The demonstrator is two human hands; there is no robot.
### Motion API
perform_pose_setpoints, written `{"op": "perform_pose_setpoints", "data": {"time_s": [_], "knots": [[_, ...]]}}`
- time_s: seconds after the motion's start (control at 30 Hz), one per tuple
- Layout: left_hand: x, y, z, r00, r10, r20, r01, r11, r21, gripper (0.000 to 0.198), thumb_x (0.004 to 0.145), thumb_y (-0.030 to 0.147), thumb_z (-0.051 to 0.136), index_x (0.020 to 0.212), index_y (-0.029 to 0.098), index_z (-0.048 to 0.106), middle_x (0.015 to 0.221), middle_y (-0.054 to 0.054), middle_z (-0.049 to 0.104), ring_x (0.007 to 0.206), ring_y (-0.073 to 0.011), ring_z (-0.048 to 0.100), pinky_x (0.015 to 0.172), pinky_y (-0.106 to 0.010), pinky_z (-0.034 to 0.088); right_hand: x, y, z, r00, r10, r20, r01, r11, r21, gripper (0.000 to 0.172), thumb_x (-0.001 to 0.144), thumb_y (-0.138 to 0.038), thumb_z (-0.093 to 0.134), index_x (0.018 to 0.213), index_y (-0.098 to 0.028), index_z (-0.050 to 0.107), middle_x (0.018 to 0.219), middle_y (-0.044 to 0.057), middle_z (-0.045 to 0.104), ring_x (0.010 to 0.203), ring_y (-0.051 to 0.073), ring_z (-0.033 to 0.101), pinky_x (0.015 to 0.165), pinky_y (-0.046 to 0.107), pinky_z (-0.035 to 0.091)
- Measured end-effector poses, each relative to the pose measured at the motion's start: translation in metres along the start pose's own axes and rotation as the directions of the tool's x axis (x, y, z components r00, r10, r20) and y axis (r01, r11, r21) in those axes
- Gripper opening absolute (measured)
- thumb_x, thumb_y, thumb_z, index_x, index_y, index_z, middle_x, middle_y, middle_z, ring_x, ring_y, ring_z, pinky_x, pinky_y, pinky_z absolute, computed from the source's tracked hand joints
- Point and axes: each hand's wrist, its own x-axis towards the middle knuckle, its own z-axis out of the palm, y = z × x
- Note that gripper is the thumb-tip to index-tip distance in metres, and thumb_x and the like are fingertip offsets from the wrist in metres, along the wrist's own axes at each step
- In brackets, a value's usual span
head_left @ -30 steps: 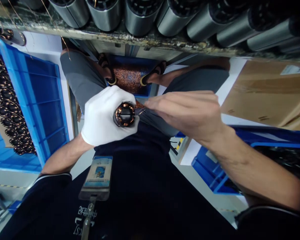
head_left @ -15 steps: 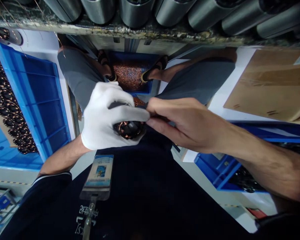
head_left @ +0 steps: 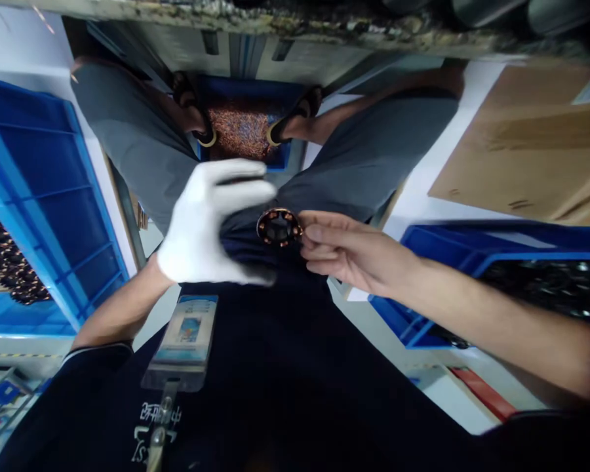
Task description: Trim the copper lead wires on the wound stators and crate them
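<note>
A round, black motor stator [head_left: 278, 228] with copper windings around its ring is pinched at its right edge by my right hand [head_left: 341, 249], which is bare. Facing it from the left is my left hand [head_left: 211, 226] in a white glove. Its fingers and thumb are spread apart around nothing, with the tips close to the stator's left side, and they are blurred by motion. The stator's open centre faces up toward me, above my lap.
Left stands a blue crate [head_left: 39, 157] beside copper-wound stators [head_left: 12, 255]. At right are cardboard [head_left: 531, 144] and a blue bin [head_left: 437, 242] of dark parts. A bin of copper scraps [head_left: 240, 131] lies between the feet. The worn bench edge [head_left: 275, 26] runs along the top.
My left hand has let go of the stator and opened. My right hand now holds it by the edge, slightly to the right. The view has shifted, so the bench edge sits higher.
</note>
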Motion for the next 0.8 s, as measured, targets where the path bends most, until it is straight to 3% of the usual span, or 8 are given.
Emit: {"op": "perform_pose_setpoints", "data": {"time_s": [0.1,0.23,0.33,0.47,0.53,0.6,0.73,0.8], "knots": [[0.011,0.014,0.018,0.977,-0.053,0.208,0.051,0.999,0.015,0.039,0.080,0.047,0.101,0.110,0.026,0.087,0.119,-0.012,0.084,0.130,-0.0395,0.076,0.131,-0.060,0.052,0.001,-0.015,0.002,0.970,-0.187,0.154,0.239,0.836,-0.495,0.035,0.117,-0.046,0.067,0.092,-0.026,0.056,0.072,-0.006,0.043,0.057,0.011,0.029,0.051,0.029,0.030],[0.014,0.026,0.037,0.815,-0.311,0.489,0.430,0.890,-0.152,0.038,0.106,0.055,0.062,0.090,0.023,0.074,0.082,-0.008,0.076,0.081,-0.0284,0.079,0.085,-0.046,0.069,-0.001,-0.050,-0.013,0.868,-0.295,0.399,0.475,0.259,-0.841,0.032,0.116,-0.029,0.063,0.084,-0.029,0.069,0.073,0.000,0.049,0.067,0.018,0.033,0.061,0.038,0.030],[0.012,0.028,0.036,0.942,-0.226,0.249,0.223,0.974,0.039,0.032,0.092,0.043,0.084,0.116,0.024,0.076,0.105,-0.008,0.082,0.096,-0.0288,0.081,0.096,-0.046,0.068,-0.009,-0.066,-0.030,0.835,-0.375,0.404,0.457,0.062,-0.887,0.022,0.114,-0.044,0.073,0.096,-0.032,0.078,0.079,0.001,0.058,0.075,0.019,0.046,0.064,0.038,0.037],[0.016,0.024,0.027,0.969,0.170,0.181,-0.227,0.902,0.368,0.033,0.092,0.034,0.086,0.123,0.028,0.079,0.132,-0.014,0.081,0.124,-0.0384,0.075,0.116,-0.060,0.059,-0.013,-0.063,-0.039,0.948,-0.124,0.292,0.312,0.530,-0.788,0.038,0.099,-0.056,0.095,0.118,-0.025,0.083,0.102,0.005,0.080,0.089,0.018,0.076,0.066,0.031,0.058],[0.020,0.026,0.026,0.945,0.217,0.246,-0.302,0.866,0.397,0.015,0.104,0.037,0.074,0.116,0.028,0.079,0.119,-0.012,0.081,0.117,-0.0364,0.075,0.123,-0.063,0.056,-0.008,-0.050,-0.037,0.941,0.125,0.315,0.080,0.821,-0.565,0.024,0.111,-0.046,0.080,0.107,-0.022,0.080,0.098,0.005,0.083,0.082,0.017,0.079,0.068,0.030,0.064],[0.023,0.032,0.025,0.935,0.219,0.280,-0.322,0.853,0.411,0.015,0.107,0.037,0.070,0.112,0.026,0.080,0.103,-0.009,0.079,0.106,-0.0336,0.076,0.130,-0.063,0.052,-0.003,-0.036,-0.031,0.926,0.195,0.324,-0.068,0.928,-0.367,0.031,0.114,-0.043,0.074,0.091,-0.022,0.071,0.081,0.000,0.074,0.065,0.012,0.069,0.063,0.029,0.063],[0.023,0.045,0.026,0.954,-0.096,0.284,0.006,0.954,0.301,0.022,0.091,0.039,0.081,0.108,0.025,0.079,0.100,-0.009,0.081,0.092,-0.0320,0.078,0.107,-0.055,0.065,0.000,-0.032,-0.015,0.966,-0.109,0.237,0.236,0.750,-0.617,0.045,0.113,-0.054,0.077,0.082,-0.024,0.063,0.070,-0.005,0.052,0.060,0.009,0.047,0.052,0.027,0.043],[0.019,0.046,0.027,0.843,-0.324,0.429,0.284,0.946,0.156,0.022,0.098,0.046,0.072,0.098,0.024,0.075,0.090,-0.007,0.080,0.078,-0.0278,0.077,0.082,-0.046,0.067,-0.004,-0.043,-0.012,0.928,-0.224,0.296,0.369,0.464,-0.806,0.049,0.120,-0.049,0.062,0.078,-0.025,0.063,0.069,-0.003,0.043,0.063,0.011,0.038,0.056,0.031,0.038]]}}
